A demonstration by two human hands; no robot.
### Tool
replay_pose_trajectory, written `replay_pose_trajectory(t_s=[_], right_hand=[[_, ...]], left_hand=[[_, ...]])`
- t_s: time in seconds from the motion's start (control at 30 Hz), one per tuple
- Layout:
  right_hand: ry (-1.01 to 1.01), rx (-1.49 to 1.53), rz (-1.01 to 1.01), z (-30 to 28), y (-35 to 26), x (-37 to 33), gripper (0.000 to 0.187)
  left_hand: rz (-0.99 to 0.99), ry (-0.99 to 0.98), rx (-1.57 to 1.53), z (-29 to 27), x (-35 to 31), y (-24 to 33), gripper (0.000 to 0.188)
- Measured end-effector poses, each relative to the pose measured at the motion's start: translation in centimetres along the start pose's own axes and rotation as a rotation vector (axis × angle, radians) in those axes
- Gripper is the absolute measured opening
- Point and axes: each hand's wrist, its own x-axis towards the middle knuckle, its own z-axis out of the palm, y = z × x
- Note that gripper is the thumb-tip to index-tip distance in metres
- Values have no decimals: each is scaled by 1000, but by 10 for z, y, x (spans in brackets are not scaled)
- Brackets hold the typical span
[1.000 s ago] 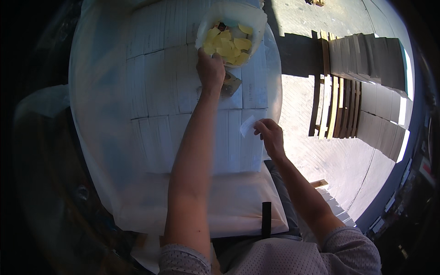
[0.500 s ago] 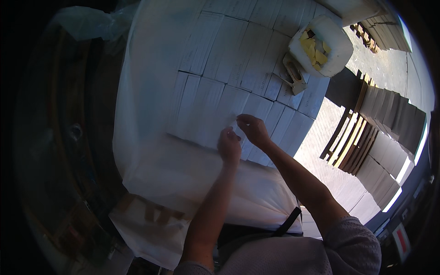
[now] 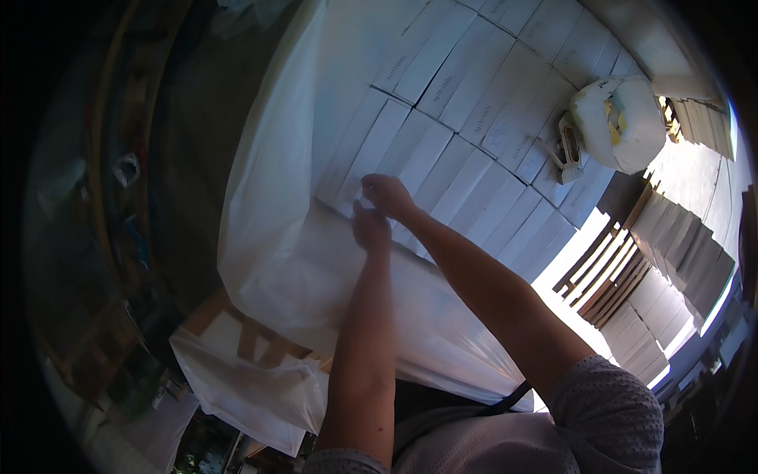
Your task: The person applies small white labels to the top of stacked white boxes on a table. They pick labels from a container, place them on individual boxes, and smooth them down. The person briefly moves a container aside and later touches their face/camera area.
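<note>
Rows of narrow white boxes (image 3: 489, 87) lie packed side by side in front of me. My left hand (image 3: 371, 227) and my right hand (image 3: 387, 196) are close together over the near left boxes. Both have their fingers curled and pinched, with the right just above the left. A small pale, translucent bit shows at the fingertips, too blurred to name. Just under my forearms, a milky plastic sheet (image 3: 316, 292) covers the near side and left edge of the stack.
A cut-open white plastic container (image 3: 592, 118) with yellow scraps sits at the stack's far right, beside a worn handheld metal tool (image 3: 570, 150). Wooden pallets (image 3: 604, 272) and stacked flat grey sheets (image 3: 683, 229) stand on the floor to the right. Dark shelving (image 3: 103, 197) is at the left.
My hands have moved left along the near boxes, still together and pinched. The view has turned, so the boxes, container and tool appear farther right.
</note>
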Motion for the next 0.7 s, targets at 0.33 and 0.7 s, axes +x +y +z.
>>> replay_pose_trajectory(t_s=[0.33, 0.7], right_hand=[[-11, -42, 41, 23, 14, 15, 25], [12, -200, -4, 31, 21, 21, 20]], left_hand=[[-155, -19, -40, 7, 27, -4, 67], [-102, 33, 24, 28, 43, -24, 65]])
